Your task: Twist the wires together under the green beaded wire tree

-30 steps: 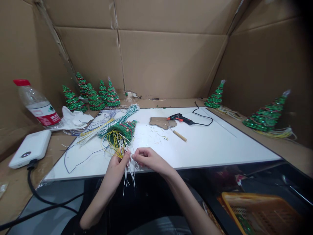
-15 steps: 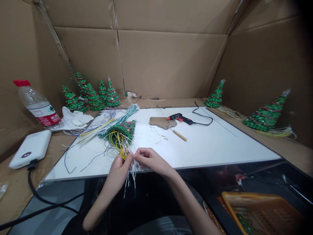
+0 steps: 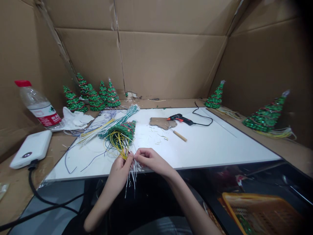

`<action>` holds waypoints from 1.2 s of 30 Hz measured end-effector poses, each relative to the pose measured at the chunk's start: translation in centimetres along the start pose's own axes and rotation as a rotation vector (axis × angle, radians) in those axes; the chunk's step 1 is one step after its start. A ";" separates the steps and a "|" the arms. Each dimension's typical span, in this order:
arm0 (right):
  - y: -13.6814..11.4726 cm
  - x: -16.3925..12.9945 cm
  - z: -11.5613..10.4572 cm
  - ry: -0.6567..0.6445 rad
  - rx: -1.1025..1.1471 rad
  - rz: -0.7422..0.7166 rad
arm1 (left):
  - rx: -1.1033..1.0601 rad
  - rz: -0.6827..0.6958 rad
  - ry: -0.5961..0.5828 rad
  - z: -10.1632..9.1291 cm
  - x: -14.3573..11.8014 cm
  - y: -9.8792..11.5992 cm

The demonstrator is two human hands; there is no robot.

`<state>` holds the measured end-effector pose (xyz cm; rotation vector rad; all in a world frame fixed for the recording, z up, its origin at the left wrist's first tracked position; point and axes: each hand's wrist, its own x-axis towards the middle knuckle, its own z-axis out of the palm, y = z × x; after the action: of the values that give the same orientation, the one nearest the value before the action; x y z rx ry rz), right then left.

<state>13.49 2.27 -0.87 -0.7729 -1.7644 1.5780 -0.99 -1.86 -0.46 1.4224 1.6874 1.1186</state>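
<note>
Lying on side, beaded tree [image 3: 121,130] tip points up-right, away; both hands' fingers [image 3: 129,160] pinch its wire strands [image 3: 130,174].

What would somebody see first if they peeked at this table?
Probably the two hands, the left hand and the right hand, pinching a bundle of thin white and yellow wires at the near edge of the white board. The wires run out of a little green sparkly tree lying on its side. More little trees stand at the back left, by the cardboard wall.
</note>
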 end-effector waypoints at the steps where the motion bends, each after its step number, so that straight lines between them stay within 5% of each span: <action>1: 0.0 0.0 0.0 0.001 -0.001 -0.001 | -0.005 0.003 -0.004 0.0 0.0 0.0; 36: -0.1 -0.1 0.0 0.008 0.065 -0.020 | -0.085 0.003 -0.031 0.1 -0.1 0.1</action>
<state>13.53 2.16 -0.76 -0.7275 -1.7016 1.6079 -0.86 -1.89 -0.42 1.3826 1.5977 1.1509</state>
